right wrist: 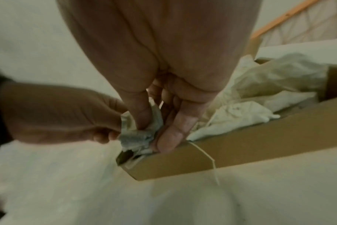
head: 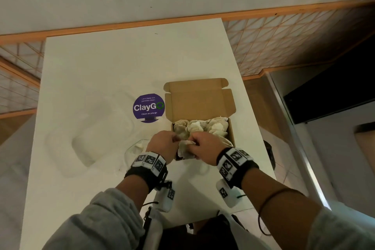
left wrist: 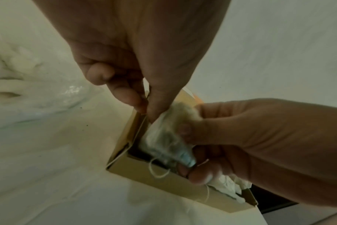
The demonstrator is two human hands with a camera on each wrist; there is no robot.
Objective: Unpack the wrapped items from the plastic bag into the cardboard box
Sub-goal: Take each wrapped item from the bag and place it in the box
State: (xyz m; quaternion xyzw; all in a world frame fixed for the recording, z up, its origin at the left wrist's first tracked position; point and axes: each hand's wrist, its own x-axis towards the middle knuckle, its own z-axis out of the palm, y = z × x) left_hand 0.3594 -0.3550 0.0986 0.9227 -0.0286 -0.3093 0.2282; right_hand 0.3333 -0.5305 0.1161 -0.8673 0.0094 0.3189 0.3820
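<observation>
An open cardboard box (head: 231, 134) sits on the white table, lid folded back, with several paper-wrapped items (head: 200, 127) inside. Over the box's near left corner both hands hold one crumpled wrapped item (head: 185, 146). My left hand (head: 165, 144) pinches its paper edge between thumb and forefinger (left wrist: 154, 105). My right hand (head: 203, 146) grips the bundle (left wrist: 164, 140) from the right, fingers curled round it (right wrist: 138, 137). The bundle is partly inside the box (left wrist: 164, 182). A clear plastic bag (head: 133, 149) lies crumpled just left of my left hand.
A thin string (right wrist: 208, 156) hangs over the box's front wall (right wrist: 250, 144). A purple round sticker (head: 148, 107) lies on the table (head: 101, 67) left of the box. Pale translucent plastic (head: 87, 138) spreads over the table's left side. The table's right edge runs close to the box.
</observation>
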